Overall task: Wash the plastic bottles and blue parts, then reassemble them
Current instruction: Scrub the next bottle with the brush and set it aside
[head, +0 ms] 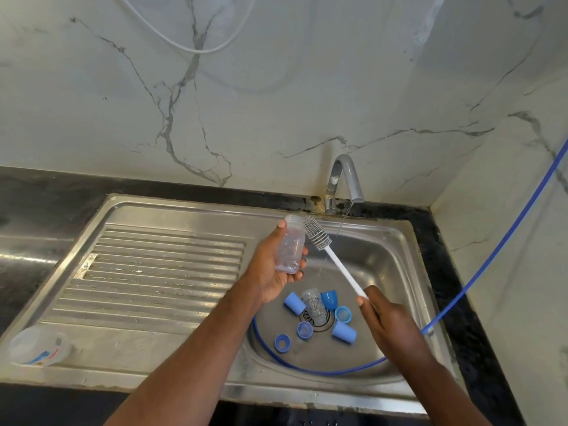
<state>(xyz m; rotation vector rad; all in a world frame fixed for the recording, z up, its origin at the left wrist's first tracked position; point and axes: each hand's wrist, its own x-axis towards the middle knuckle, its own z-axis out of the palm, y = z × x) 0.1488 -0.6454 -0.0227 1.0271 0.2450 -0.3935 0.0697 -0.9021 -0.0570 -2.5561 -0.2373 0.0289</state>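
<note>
Lighting: even, soft, moderately bright; no hard shadows. Glare: pale streaks on the steel drainboard (159,265) ridges and sink basin (384,256) wall. Distortion: wide-angle bending of the counter edge (46,173) at left and right. Focus: centre fairly sharp; near-left plastic container (38,345) blurred.

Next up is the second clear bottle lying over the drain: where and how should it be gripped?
Probably grip the clear bottle around its mid-body, coming from above. It lies on its side over the drain, flanked by a light blue cap and a darker blue cup, so fingers should close across its width, between those neighbours.
</note>
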